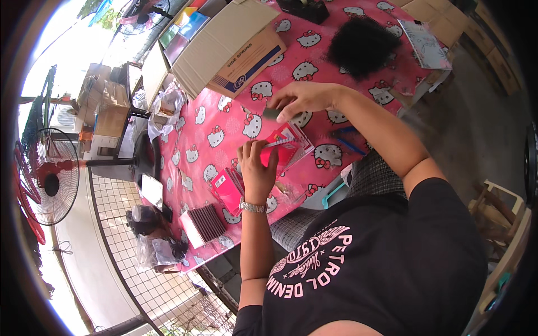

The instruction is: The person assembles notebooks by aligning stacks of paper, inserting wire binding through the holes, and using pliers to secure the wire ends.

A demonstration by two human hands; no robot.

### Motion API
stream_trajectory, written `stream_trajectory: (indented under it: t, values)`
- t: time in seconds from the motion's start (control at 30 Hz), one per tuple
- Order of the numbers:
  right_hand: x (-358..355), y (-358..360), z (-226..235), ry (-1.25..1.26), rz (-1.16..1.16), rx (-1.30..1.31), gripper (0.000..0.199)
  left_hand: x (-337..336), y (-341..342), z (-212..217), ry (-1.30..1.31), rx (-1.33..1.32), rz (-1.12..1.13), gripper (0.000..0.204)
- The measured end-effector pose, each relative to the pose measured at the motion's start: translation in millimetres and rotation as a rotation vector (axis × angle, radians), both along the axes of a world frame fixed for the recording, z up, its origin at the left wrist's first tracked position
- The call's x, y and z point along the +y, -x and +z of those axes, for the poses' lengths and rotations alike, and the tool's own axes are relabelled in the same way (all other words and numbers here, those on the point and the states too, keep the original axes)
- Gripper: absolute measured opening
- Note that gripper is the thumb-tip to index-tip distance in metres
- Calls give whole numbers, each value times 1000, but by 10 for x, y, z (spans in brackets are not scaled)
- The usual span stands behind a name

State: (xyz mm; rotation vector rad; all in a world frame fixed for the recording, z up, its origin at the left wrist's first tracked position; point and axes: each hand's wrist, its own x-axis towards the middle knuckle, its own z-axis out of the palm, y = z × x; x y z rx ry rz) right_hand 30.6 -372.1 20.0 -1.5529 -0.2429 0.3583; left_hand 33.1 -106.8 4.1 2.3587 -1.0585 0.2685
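Note:
My left hand (256,171), with a metal-band watch on its wrist, is closed around a thin, pale, stick-like thing (276,143). The stick lies across a bright pink booklet (282,157). Higher up and to the right, my right hand (305,102) pinches a small, dark grey-green piece (272,113), slightly blurred, above the table. Below and left of my left hand lie several pink notebooks (227,193), partly covered by it. A stack of dark-spined notebooks (204,227) sits near the table's lower left edge.
A pink patterned cloth (193,154) covers the table. At the back stand an open cardboard box (246,61) and a black tape dispenser (305,8). A black bristly heap (363,46) and a white spiral notebook (424,45) lie far right. Blue tools (351,141) lie nearer; a fan (49,182) stands left.

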Motion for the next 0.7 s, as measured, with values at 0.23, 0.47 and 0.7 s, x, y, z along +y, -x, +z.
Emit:
stream_trajectory:
  t: [0.23,0.47,0.7]
  values:
    - [-325,-29,-845,831,-281,-399,60,-149,69,-1,10,-36,73,23]
    - [437,339,298,832,-31,-463,34,-139,99,-57,19,-61,116,21]
    - [653,560,-57,1163,-247,-1132,13,-90,150,-68,31,-50,95,23]
